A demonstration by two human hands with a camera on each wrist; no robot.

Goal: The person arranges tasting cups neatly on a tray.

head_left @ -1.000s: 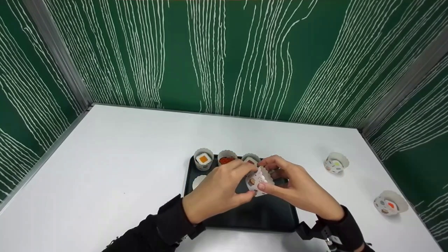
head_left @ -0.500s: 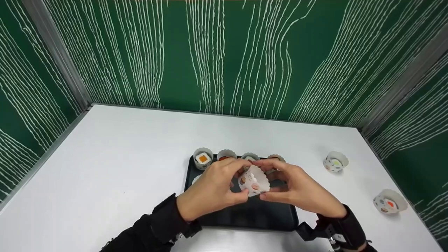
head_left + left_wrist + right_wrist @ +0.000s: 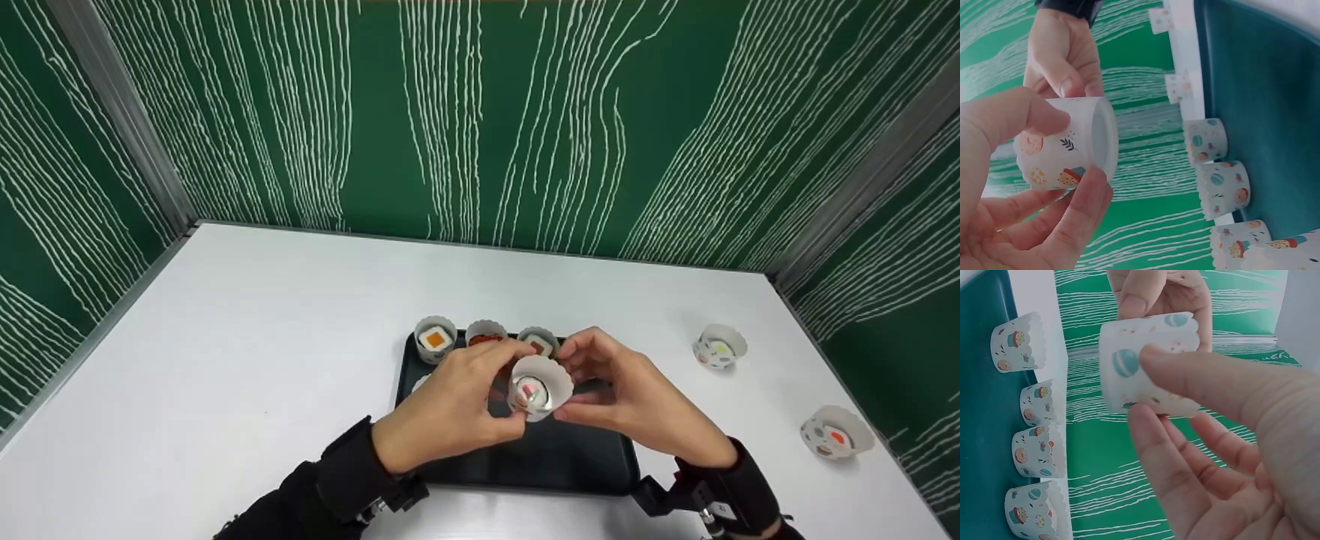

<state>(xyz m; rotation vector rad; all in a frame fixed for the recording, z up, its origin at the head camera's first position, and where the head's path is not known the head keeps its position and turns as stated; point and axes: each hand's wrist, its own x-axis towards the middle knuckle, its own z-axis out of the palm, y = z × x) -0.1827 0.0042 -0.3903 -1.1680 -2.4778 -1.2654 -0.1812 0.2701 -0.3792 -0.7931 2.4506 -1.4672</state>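
In the head view both hands meet over a dark tray around a white paper baking cup with printed cupcakes and dots. Its mouth tilts toward the head camera, and a round sushi piece with a pink centre lies inside. My left hand holds the cup from the left, thumb and fingers curled about its wall, as the left wrist view confirms. From the other side my right hand has thumb and forefinger at the cup, its other fingers curved below.
Along the tray's far edge stand baking cups holding an orange-centred sushi piece, red filling and a brown-centred piece. Another cup is mostly behind my left hand. Two filled cups stand right on the white table.
The held cup has turned from showing its printed side to showing its mouth and the sushi piece inside. It has shifted slightly left, and the right fingers have spread a little.
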